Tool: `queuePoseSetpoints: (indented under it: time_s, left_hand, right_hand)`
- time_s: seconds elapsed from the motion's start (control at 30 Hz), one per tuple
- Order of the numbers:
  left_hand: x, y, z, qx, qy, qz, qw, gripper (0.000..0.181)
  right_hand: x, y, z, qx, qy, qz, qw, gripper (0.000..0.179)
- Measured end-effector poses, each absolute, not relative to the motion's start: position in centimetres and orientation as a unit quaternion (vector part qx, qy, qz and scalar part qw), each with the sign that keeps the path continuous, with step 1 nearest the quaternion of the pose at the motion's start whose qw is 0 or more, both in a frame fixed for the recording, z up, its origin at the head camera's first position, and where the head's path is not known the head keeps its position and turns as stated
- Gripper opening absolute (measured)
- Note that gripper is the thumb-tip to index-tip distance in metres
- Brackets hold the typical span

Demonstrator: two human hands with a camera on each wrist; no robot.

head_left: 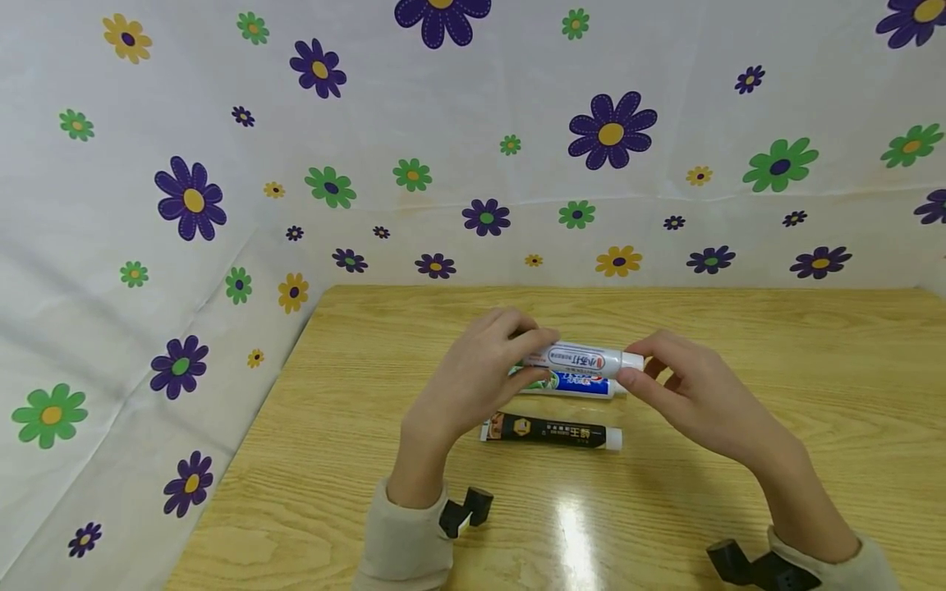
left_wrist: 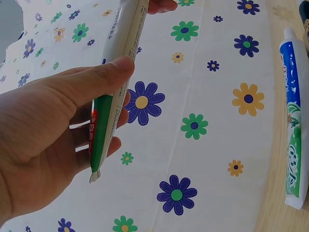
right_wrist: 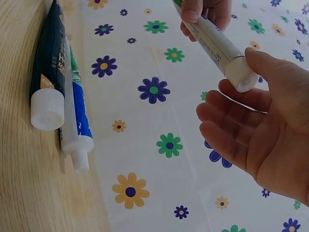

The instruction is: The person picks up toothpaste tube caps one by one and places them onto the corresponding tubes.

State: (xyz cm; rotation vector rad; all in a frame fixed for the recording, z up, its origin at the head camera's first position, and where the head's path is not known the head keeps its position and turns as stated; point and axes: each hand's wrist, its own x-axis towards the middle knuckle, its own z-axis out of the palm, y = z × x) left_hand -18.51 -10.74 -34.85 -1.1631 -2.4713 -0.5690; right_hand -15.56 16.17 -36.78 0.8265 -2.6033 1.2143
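Above the table, my left hand point(head_left: 469, 382) grips a white toothpaste tube point(head_left: 576, 358) around its body, thumb on one side and fingers on the other. The tube's tail end is green in the left wrist view. My right hand point(head_left: 702, 402) pinches the white cap point(right_wrist: 241, 75) between thumb and index finger, its other fingers loosely bent. The cap sits at the tube's end. On the table below lie a blue, white and green toothpaste tube point(head_left: 587, 384) with a narrow white tip point(right_wrist: 80, 162), partly hidden by the held tube, and a black toothpaste tube point(head_left: 554, 431) with a white cap.
The wooden table point(head_left: 332, 484) runs back to a white cloth point(head_left: 443, 107) printed with flowers, which also hangs along the left side. The black tube lies nearer to me than the blue one. Dark camera mounts point(head_left: 761, 566) sit on both wrists.
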Motion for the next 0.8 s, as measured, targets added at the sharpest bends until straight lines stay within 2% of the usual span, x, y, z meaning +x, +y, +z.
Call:
queuePoseSetpoints:
  time_s: [0.13, 0.2, 0.33, 0.43, 0.57, 0.7, 0.8]
  left_hand:
    - [-18.4, -10.7, -34.8, -0.413, -0.872, -0.199, 0.171, 0.037]
    - [-18.4, -10.6, -34.8, -0.414, -0.872, -0.200, 0.170, 0.037]
    - [-18.5, -10.7, -34.8, -0.398, -0.880, -0.202, 0.159, 0.041]
    - [-18.8, -11.4, -35.0, -0.361, -0.897, -0.220, 0.128, 0.048]
    - [-19.1, -12.8, -35.1, -0.304, -0.885, -0.348, 0.065, 0.050]
    - [-19.3, -14.1, -34.9, -0.270, -0.810, -0.520, 0.018, 0.035]
    - [-19.5, -14.3, -34.9, -0.239, -0.752, -0.614, -0.019, 0.024]
  right_hand:
    - [-15.6, 15.9, -36.9, 0.280, -0.866, 0.409, 0.064, 0.020]
    - [-15.6, 15.7, -37.0, 0.288, -0.864, 0.406, 0.079, 0.020]
    - [-15.8, 15.5, -37.4, 0.310, -0.853, 0.388, 0.161, 0.018]
    - [-16.0, 15.5, -37.7, 0.324, -0.837, 0.377, 0.229, 0.019]
    - [-16.2, 15.8, -37.9, 0.329, -0.815, 0.389, 0.276, 0.029]
    - [-16.2, 16.1, -37.8, 0.319, -0.807, 0.417, 0.270, 0.023]
    - [-16.1, 16.0, -37.8, 0.314, -0.802, 0.434, 0.263, 0.027]
